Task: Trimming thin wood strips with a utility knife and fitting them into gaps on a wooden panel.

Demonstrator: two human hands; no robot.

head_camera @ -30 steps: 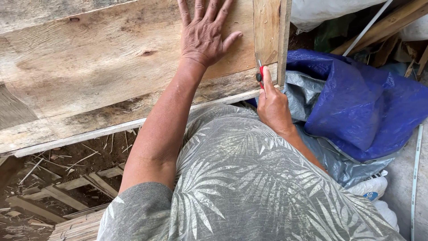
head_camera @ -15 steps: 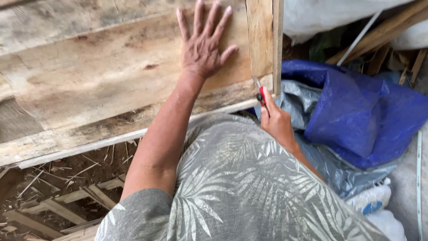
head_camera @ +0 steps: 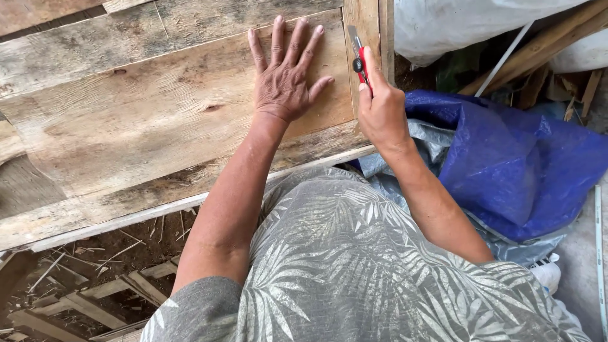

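1. Right hand (head_camera: 382,107) fingers grasp a red knife (head_camera: 358,58), blade against the batten (head_camera: 363,38) at the panel's right edge.
2. Left hand (head_camera: 284,79) lies flat, fingers spread, on the weathered panel (head_camera: 145,120).
3. Blue tarp (head_camera: 525,164) lies right.

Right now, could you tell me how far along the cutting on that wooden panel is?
Done: nothing clearly visible. In hand: left hand flat on the wooden panel; right hand holds a red utility knife against the upright strip. Left: no finished cut shows.
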